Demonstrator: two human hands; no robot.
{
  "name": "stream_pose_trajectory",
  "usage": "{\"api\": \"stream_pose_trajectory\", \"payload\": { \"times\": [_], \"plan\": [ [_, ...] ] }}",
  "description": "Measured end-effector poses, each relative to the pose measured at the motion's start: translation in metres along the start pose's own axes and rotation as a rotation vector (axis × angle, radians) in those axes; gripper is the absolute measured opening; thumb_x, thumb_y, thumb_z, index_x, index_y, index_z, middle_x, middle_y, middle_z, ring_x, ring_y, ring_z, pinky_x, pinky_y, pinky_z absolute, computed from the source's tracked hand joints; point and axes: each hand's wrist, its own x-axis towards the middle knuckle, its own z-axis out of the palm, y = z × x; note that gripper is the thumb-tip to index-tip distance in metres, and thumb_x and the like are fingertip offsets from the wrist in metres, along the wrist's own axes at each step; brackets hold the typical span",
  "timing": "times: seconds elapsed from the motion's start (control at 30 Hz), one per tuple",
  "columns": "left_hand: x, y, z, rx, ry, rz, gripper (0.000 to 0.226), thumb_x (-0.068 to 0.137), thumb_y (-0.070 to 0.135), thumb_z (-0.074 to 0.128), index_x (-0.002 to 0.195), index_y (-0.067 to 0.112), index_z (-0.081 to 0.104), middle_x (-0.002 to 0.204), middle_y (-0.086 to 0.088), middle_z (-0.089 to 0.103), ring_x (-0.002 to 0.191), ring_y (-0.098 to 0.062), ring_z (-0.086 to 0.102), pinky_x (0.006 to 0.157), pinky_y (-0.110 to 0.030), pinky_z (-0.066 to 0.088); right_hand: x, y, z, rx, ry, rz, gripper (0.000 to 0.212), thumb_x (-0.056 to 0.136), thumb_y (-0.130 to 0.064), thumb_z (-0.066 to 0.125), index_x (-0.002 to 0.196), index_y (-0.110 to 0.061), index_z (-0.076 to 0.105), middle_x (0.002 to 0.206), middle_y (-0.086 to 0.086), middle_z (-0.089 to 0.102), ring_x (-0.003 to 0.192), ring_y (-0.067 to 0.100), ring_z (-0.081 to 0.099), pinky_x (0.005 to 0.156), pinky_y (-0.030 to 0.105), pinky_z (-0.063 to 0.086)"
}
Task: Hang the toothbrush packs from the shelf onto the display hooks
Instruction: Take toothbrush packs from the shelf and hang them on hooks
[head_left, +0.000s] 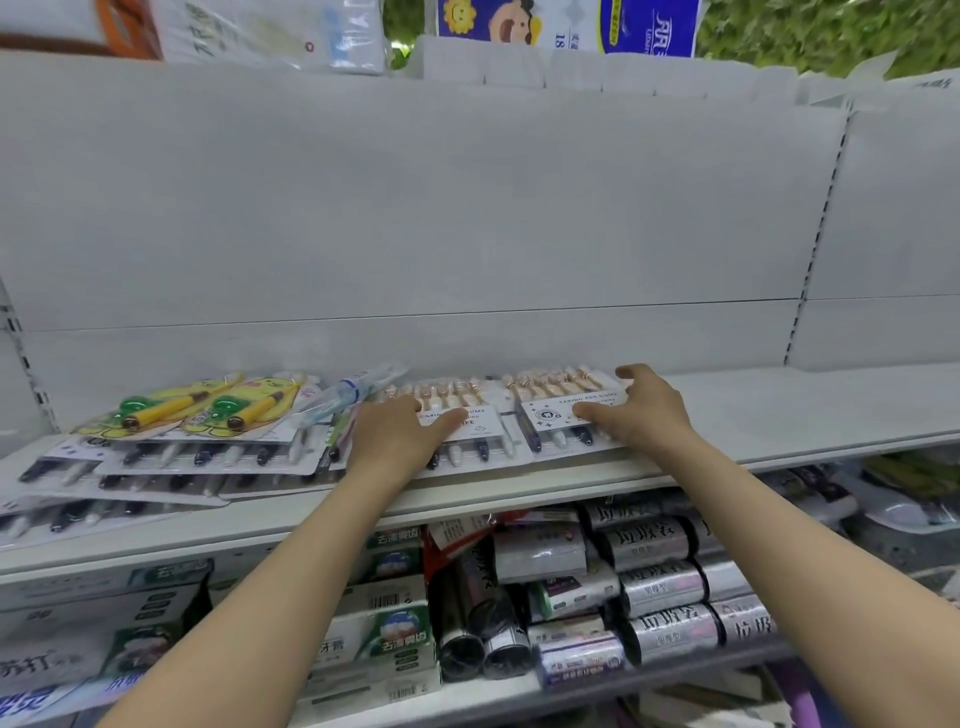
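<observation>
Both hands laid palm-down on toothbrush packs lying flat along the front edge of the white shelf. Left hand on the middle pack, fingers spread, thumb across its white label — not clamped. Right hand on the right-hand pack, fingers apart, curled over its far edge. Further packs overlapping toward the shelf's left end, yellow children's packs on top. Toothpaste boxes and silver rolls on the shelf below.
</observation>
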Motion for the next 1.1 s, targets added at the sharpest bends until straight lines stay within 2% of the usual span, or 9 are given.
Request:
{"api": "stream_pose_trajectory", "payload": {
  "times": [0.13,0.23,0.33,0.57,0.67,0.73,0.83,1.0,1.1],
  "plan": [
    [-0.002,-0.002,0.000,-0.036,0.040,0.010,0.081,0.084,0.073,0.053,0.135,0.011,0.058,0.135,-0.008,0.061,0.127,-0.027,0.052,0.101,-0.038,0.042,0.010,0.001,-0.011,0.001,0.064,0.074,0.087,0.067,-0.049,0.087,0.136,-0.010,0.051,0.131,0.012,0.056,0.127,0.034,0.046,0.104,0.044,0.043],
    [0.000,-0.001,0.000,-0.041,0.032,0.008,0.081,0.083,0.073,0.054,0.135,0.011,0.058,0.137,-0.005,0.060,0.128,-0.026,0.052,0.101,-0.037,0.041,0.016,-0.006,-0.026,0.164,-0.009,0.266,0.076,0.067,-0.033,0.092,0.123,0.004,0.055,0.109,0.013,0.060,0.102,0.034,0.058,0.078,0.039,0.050],
    [0.005,-0.001,0.001,-0.040,0.001,0.009,0.080,0.083,0.075,0.051,0.133,0.012,0.060,0.135,-0.005,0.062,0.126,-0.026,0.053,0.097,-0.035,0.042,0.026,-0.013,-0.041,0.251,-0.100,0.363,0.065,0.070,-0.014,0.090,0.119,0.006,0.053,0.108,0.019,0.062,0.077,0.029,0.061,0.053,0.029,0.050],
    [0.009,0.000,0.000,-0.055,0.075,0.063,0.078,0.083,0.073,0.055,0.133,0.013,0.059,0.134,-0.008,0.061,0.130,-0.027,0.049,0.099,-0.039,0.042,0.043,-0.015,-0.054,0.269,-0.168,0.459,0.039,0.071,-0.001,0.085,0.098,0.008,0.059,0.103,0.023,0.070,0.079,0.027,0.059,0.075,0.039,0.052],
    [0.015,-0.003,-0.012,-0.019,0.238,0.081,0.071,0.086,0.071,0.050,0.128,0.015,0.061,0.124,-0.010,0.064,0.132,-0.028,0.039,0.097,-0.042,0.042,0.036,-0.022,-0.061,0.317,-0.219,0.469,0.021,0.083,0.002,0.075,0.090,0.005,0.056,0.089,0.019,0.071,0.067,0.025,0.067,0.057,0.028,0.058],
    [0.021,-0.011,-0.025,0.082,0.299,0.020,0.070,0.090,0.069,0.045,0.129,0.013,0.060,0.122,-0.010,0.066,0.132,-0.031,0.037,0.097,-0.043,0.042,0.035,-0.023,-0.071,0.358,-0.201,0.457,0.019,0.085,0.002,0.073,0.091,0.005,0.056,0.089,0.019,0.071,0.074,0.028,0.069,0.059,0.032,0.059],
    [0.031,-0.027,-0.037,0.269,0.170,-0.129,0.069,0.093,0.069,0.038,0.127,0.011,0.056,0.125,-0.015,0.062,0.127,-0.037,0.039,0.092,-0.042,0.042,0.032,-0.030,-0.091,0.437,-0.041,0.375,0.020,0.078,-0.001,0.080,0.086,0.001,0.062,0.098,0.019,0.072,0.089,0.035,0.071,0.074,0.044,0.058],
    [0.034,-0.040,-0.036,0.367,0.097,-0.175,0.052,0.096,0.061,0.046,0.116,0.014,0.057,0.118,-0.013,0.065,0.119,-0.037,0.047,0.080,-0.038,0.039,0.012,-0.048,-0.111,0.708,0.121,0.136,0.014,0.085,0.003,0.071,0.092,-0.008,0.066,0.091,0.013,0.072,0.072,0.022,0.073,0.051,0.028,0.059],
    [0.034,-0.039,-0.036,0.340,0.139,-0.170,0.033,0.100,0.038,0.053,0.117,0.011,0.059,0.118,-0.015,0.065,0.119,-0.038,0.046,0.077,-0.037,0.038,-0.001,-0.047,-0.105,0.873,0.168,-0.020,0.020,0.085,0.002,0.071,0.101,-0.011,0.069,0.103,0.013,0.073,0.089,0.025,0.073,0.067,0.035,0.062]
  ]
}}
